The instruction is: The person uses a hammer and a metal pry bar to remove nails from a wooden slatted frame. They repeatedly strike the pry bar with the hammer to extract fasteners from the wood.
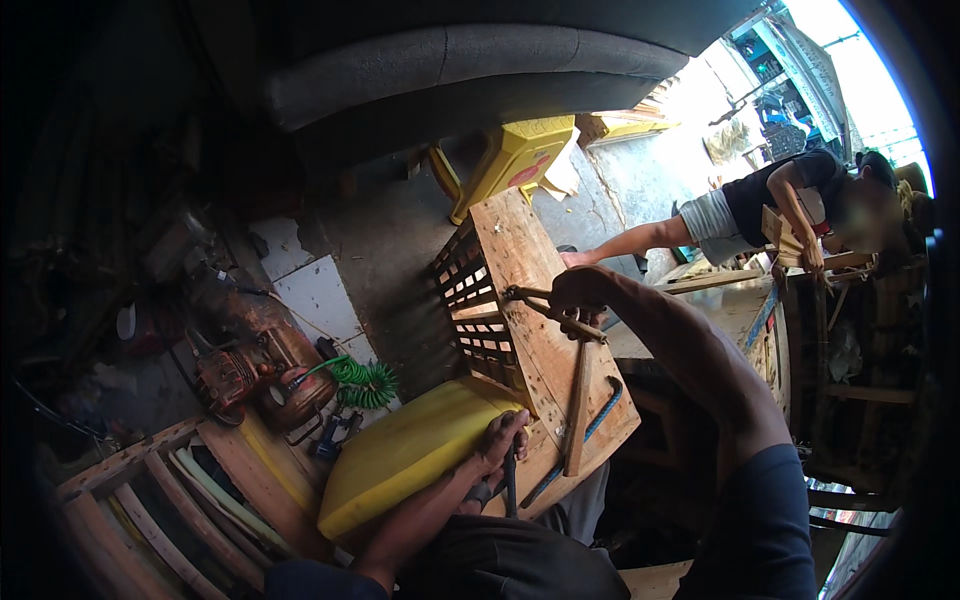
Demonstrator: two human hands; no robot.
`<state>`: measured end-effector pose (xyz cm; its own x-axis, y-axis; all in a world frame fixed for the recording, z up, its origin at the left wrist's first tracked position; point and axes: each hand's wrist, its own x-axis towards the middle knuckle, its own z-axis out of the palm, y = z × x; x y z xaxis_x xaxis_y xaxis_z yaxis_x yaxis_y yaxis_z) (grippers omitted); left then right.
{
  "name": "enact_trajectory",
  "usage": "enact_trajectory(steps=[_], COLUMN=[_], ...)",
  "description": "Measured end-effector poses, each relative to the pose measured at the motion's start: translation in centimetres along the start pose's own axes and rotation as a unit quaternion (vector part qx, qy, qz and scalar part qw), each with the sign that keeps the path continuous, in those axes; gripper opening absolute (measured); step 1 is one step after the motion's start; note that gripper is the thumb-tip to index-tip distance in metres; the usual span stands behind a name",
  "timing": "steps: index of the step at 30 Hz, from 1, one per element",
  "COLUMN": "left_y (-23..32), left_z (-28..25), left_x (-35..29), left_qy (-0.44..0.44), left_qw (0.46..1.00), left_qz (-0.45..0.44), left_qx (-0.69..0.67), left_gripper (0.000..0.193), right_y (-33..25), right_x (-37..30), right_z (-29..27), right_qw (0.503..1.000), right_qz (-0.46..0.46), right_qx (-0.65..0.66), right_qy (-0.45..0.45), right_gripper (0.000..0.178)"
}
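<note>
A wooden furniture frame (540, 260) stands before me, with a lattice of dark webbing (475, 300) on its left side. My right hand (580, 297) is closed round the handles of rusty pincers (535, 302), whose jaws rest at the board's surface. At the frame's near left corner my left hand (503, 438) is closed on a dark, narrow strip or handle (511, 485); its kind I cannot make out. A wooden stick (577, 410) lies on the board beside a blue hooked bar (603, 408). Yellow foam (410, 460) sits left of my left hand.
A rusty air compressor (260, 375) with a green coiled hose (365, 380) stands at the left. Slatted wooden frames (165, 480) are lower left. Beyond are a yellow plastic stool (520, 155) and grey upholstery (470, 60). A person (745, 205) handles wood at a bench, far right.
</note>
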<state>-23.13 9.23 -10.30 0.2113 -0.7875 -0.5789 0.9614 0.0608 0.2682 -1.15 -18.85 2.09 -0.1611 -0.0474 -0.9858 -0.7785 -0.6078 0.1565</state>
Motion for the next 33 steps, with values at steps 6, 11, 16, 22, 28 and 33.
enact_trajectory(steps=[6, 11, 16, 22, 28, 33], left_y=[-0.4, 0.0, 0.1, -0.6, 0.1, -0.6], left_z=[0.4, 0.5, 1.0, -0.1, -0.4, 0.4], left_x=[0.4, 0.0, -0.3, 0.5, 0.3, 0.5], left_qy=[-0.018, -0.005, -0.005, 0.000, 0.000, -0.026], left_qw=[0.999, 1.000, 0.999, 1.000, 1.000, 1.000], left_qz=[-0.031, -0.014, -0.016, 0.015, 0.007, 0.001], left_qx=[0.003, 0.021, 0.050, -0.014, -0.001, 0.004], left_gripper=[0.038, 0.030, 0.035, 0.033, 0.040, 0.040], right_y=[8.4, 5.9, 7.8, 8.1, -0.9, -4.7], right_x=[6.3, 6.7, 10.3, 2.7, -0.2, 1.6], right_z=[12.0, 16.3, 15.6, 8.0, 1.2, -0.7], right_qw=[0.932, 0.897, 0.900, 0.941, 0.960, 0.925], right_qz=[-0.170, -0.148, -0.221, -0.255, -0.034, 0.103], right_qx=[0.208, 0.177, 0.183, 0.160, -0.228, -0.326], right_qy=[0.241, 0.377, 0.327, 0.156, 0.161, 0.167], right_gripper=[0.053, 0.066, 0.047, 0.035, 0.042, 0.039])
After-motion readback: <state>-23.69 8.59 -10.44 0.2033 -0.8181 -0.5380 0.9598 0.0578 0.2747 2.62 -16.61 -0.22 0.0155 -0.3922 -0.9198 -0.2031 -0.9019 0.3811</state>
